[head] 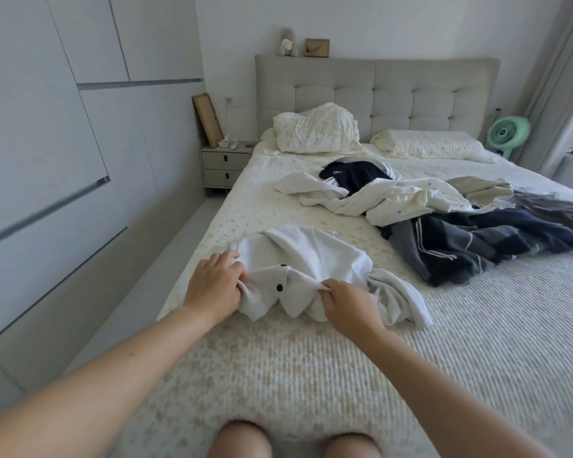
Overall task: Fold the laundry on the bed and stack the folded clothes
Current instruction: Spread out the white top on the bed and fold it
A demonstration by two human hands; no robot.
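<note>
White cloth forms the work item: a crumpled white garment (311,276) lies on the bed (311,375) near its 9 o'clock edge, just ahead of the person. The left hand (214,285) holds the garment's 9 o'clock end; its fingertips are buried in the fabric, so the exact grip cannot be made out. The right hand (348,304) pinches a fold at the garment's near edge, fingers curled round the cloth. A dark button (279,287) shows between the two hands.

At 1 to 2 o'clock, well apart from the garment, lies an unfolded laundry heap (444,213) of white, navy and grey items; individual pieces overlap and cannot be separated by eye, and the heap is cut off at the frame's 3 o'clock edge. Two pillows (318,132) rest against the headboard (394,94) at 12 o'clock.
</note>
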